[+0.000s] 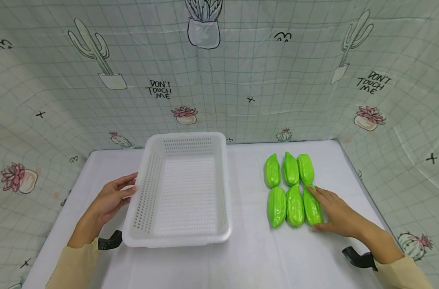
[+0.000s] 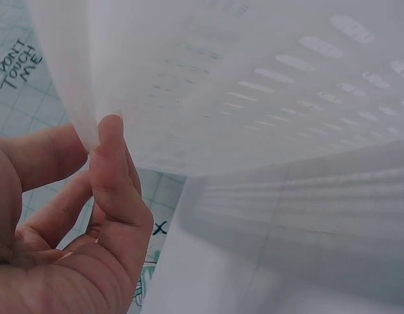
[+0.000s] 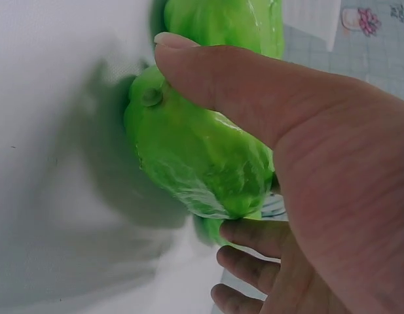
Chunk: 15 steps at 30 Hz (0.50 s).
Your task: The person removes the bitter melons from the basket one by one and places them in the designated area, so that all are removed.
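A white perforated plastic basket (image 1: 186, 239) stands left of centre on the white table. My left hand (image 1: 112, 198) pinches its left rim between thumb and fingers; the left wrist view shows the thumb (image 2: 113, 173) against the basket wall (image 2: 188, 39). On the right, glossy green bitter melons (image 1: 291, 170) lie in two rows of three. My right hand (image 1: 336, 212) holds the near-right bitter melon (image 1: 312, 206), thumb at its near end and fingertips at its far end. In the right wrist view, this ribbed bitter melon (image 3: 195, 154) shows its stem nub and a shiny surface.
The white-covered table (image 1: 248, 257) is bordered by a hanging grid-patterned cloth (image 1: 233, 72) with cactus drawings at the back and both sides. A black strap piece sits at each wrist. The basket holds nothing inside.
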{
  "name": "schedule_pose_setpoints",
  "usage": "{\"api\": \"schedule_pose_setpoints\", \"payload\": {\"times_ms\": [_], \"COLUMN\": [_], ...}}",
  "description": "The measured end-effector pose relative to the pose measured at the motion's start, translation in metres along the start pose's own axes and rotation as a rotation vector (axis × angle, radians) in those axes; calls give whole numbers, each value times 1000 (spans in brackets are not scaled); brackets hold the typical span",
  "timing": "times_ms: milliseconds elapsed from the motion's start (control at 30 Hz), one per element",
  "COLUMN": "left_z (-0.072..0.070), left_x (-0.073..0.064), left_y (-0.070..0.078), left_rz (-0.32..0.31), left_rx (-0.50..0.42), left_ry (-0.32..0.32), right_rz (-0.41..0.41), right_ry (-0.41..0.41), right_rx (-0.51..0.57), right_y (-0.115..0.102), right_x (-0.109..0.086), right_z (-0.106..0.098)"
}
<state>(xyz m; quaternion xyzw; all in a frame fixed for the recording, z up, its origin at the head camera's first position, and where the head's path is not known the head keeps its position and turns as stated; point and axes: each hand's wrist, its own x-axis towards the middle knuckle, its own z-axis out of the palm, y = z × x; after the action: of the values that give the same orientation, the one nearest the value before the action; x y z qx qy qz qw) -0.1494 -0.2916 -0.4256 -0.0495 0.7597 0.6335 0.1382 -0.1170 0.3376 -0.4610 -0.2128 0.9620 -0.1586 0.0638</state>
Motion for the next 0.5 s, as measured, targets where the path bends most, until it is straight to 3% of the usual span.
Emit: {"api": "schedule_pose_setpoints", "payload": {"times_ms": [500], "left_z": [2], "left_x": [0], "left_y": [-7], "left_rz": [10], "left_rx": [-99], "left_ry": [-36], "right_rz": [22], "right_ry": [-35], "right_rx": [32], "right_y": [7], "right_x": [-3], "right_z": [-2]}}
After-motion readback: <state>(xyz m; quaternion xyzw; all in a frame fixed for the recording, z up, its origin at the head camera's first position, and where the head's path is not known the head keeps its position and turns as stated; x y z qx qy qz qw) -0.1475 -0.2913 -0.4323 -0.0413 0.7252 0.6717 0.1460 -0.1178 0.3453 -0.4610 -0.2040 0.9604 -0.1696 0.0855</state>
